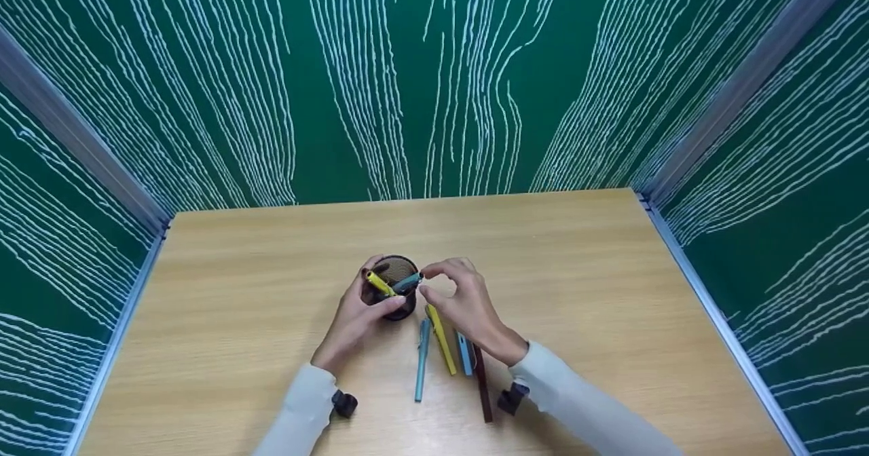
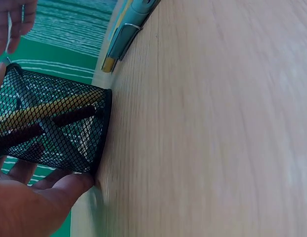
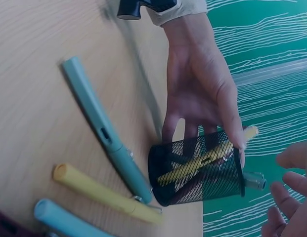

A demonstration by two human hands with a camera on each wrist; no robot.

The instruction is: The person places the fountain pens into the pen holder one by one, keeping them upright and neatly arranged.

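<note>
My left hand (image 1: 360,317) holds a black mesh pen cup (image 1: 397,264) around its side, thumb near the rim. Out of the cup lean a yellow pen (image 1: 380,283) and a teal pen (image 1: 407,282). Through the mesh in the left wrist view a dark pen (image 2: 76,115) also shows. Beside the rim, my right hand (image 1: 468,303) has thumb and forefinger parted close to the teal pen's end. In the right wrist view, the fingers of that right hand (image 3: 296,187) are spread a little away from the pen and hold nothing.
On the wooden table (image 1: 271,252), right of the cup and toward me, lie a teal pen (image 1: 421,361), a yellow pen (image 1: 441,340), a light blue pen (image 1: 464,354) and a dark red pen (image 1: 483,388). Green walls (image 1: 421,103) with white lines border the table.
</note>
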